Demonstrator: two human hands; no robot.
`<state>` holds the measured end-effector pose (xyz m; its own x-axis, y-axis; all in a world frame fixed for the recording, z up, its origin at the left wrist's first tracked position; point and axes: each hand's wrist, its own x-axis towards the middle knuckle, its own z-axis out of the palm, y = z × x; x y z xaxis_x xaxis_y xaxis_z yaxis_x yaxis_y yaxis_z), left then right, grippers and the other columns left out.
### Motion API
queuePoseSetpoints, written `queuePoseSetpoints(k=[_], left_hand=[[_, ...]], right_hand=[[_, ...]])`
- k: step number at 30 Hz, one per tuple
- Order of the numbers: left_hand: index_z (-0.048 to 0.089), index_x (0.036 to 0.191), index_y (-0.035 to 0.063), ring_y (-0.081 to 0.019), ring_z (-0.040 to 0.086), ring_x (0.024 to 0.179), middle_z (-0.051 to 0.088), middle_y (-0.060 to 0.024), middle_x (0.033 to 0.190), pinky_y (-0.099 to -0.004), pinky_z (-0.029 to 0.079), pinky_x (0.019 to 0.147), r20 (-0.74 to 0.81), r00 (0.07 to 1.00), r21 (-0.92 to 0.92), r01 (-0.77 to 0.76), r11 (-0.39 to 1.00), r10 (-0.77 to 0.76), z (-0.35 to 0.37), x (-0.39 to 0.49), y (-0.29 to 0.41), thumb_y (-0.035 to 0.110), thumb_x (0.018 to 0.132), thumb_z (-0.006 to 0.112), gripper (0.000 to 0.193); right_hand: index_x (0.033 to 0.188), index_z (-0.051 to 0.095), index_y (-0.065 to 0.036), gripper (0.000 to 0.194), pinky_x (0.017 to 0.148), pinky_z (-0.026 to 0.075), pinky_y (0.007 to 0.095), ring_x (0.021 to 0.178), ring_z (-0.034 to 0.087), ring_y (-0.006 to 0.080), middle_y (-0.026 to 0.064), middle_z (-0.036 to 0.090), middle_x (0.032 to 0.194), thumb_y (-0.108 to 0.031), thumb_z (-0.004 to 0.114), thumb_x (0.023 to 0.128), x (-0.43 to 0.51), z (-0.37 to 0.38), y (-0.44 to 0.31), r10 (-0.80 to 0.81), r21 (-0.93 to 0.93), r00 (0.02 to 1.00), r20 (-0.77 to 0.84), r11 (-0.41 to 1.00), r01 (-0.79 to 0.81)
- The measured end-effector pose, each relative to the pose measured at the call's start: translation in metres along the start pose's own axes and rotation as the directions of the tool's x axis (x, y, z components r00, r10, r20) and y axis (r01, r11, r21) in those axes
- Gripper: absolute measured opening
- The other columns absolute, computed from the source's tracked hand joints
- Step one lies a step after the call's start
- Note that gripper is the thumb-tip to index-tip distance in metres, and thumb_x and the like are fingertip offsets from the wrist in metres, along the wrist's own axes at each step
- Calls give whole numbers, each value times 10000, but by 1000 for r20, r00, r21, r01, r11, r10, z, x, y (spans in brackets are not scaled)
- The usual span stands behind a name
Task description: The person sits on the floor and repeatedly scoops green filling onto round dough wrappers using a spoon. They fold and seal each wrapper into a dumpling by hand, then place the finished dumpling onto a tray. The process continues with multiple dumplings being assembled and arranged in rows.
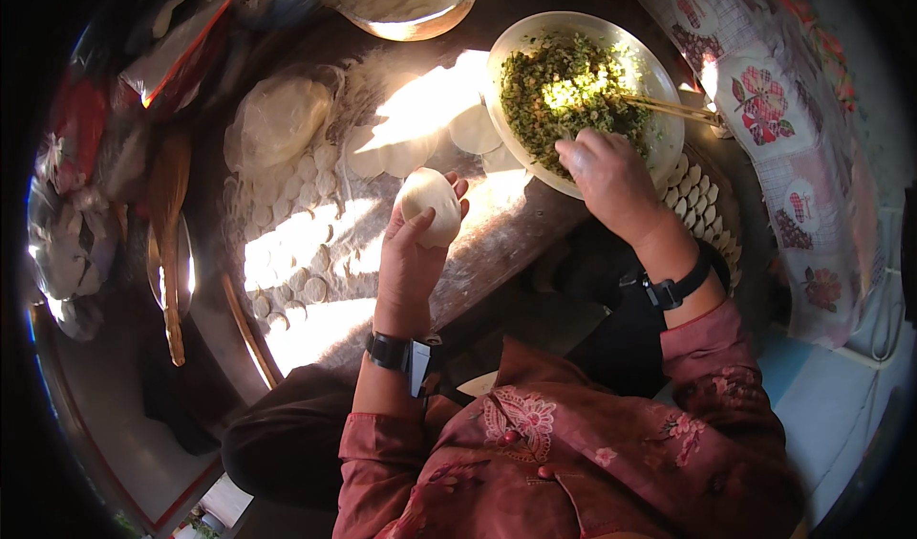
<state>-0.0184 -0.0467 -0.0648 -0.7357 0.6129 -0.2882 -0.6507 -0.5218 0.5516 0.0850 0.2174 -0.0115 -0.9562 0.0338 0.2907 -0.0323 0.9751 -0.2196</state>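
My left hand (410, 241) holds a round, thin dough wrapper (433, 206) over the board, with the thumb on its face and the fingers behind it. At the right, my right hand (609, 173) is over the near rim of a large pale bowl (666, 145). Its fingers are bent by the chopped green filling (526, 102), and the blur hides whether they hold anything. A pair of chopsticks (673, 107) rests in the filling and across the bowl's right rim, apart from my hand. Loose wrappers (476, 129) lie on the floured board left of the bowl.
Several small dough discs (297, 279) cover the left of the floured wooden board (466, 281). A lump of dough under plastic (279, 120) sits behind them. A flour basin (412, 19) stands at the back. Folded dumplings (698, 195) fill a tray beside the bowl. A flowered cloth (766, 109) hangs at right.
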Motion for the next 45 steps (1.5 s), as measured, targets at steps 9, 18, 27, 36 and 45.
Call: queuePoseSetpoints(k=[9, 18, 27, 36, 45], left_hand=[[450, 1401, 14, -398, 567, 1273, 553, -246, 1362, -490, 478, 1075, -64, 994, -19, 83, 996, -85, 18, 12, -9, 218, 987, 595, 484], [434, 1397, -58, -369, 577, 1261, 569, -249, 1338, -470, 485, 1072, -157, 988, 12, 6, 1000, -4, 20, 18, -17, 220, 1046, 497, 452], [459, 1375, -81, -326, 603, 1208, 600, -242, 1286, -434, 497, 1048, -37, 996, 87, -78, 993, 81, 50, 41, -19, 294, 1083, 392, 480], [438, 1409, -51, -322, 568, 1242, 546, -197, 1366, -474, 473, 1067, 87, 996, -48, 38, 998, -34, 111, 121, -53, 510, 1098, 270, 663], [495, 1351, -26, -310, 576, 1156, 563, -187, 1282, -460, 468, 1048, 61, 995, -76, 82, 994, -77, 113, 123, -57, 537, 1095, 196, 687]], right_hand=[[1160, 694, -13, 233, 746, 554, 330, 806, 694, 234, 127, 714, 969, -133, 542, 1029, 24, 39, 43, 261, 450, 955, -139, 876, -174], [1151, 695, -3, 258, 684, 546, 282, 711, 663, 147, 92, 715, 880, -173, 534, 1044, 17, 40, 44, 338, 626, 941, 32, 726, -282], [1188, 673, 17, 355, 705, 551, 261, 731, 663, 123, 68, 702, 849, -259, 481, 1073, 3, 16, 74, 614, 878, 725, 314, 103, -467], [1176, 681, -3, 233, 758, 554, 274, 802, 676, 154, 91, 719, 945, -151, 553, 1051, 4, -33, 36, 371, 753, 895, -247, 655, -64], [1151, 690, -22, 181, 736, 557, 308, 815, 686, 203, 112, 714, 955, -89, 594, 1013, 4, -38, 30, 276, 611, 893, -355, 792, -2]])
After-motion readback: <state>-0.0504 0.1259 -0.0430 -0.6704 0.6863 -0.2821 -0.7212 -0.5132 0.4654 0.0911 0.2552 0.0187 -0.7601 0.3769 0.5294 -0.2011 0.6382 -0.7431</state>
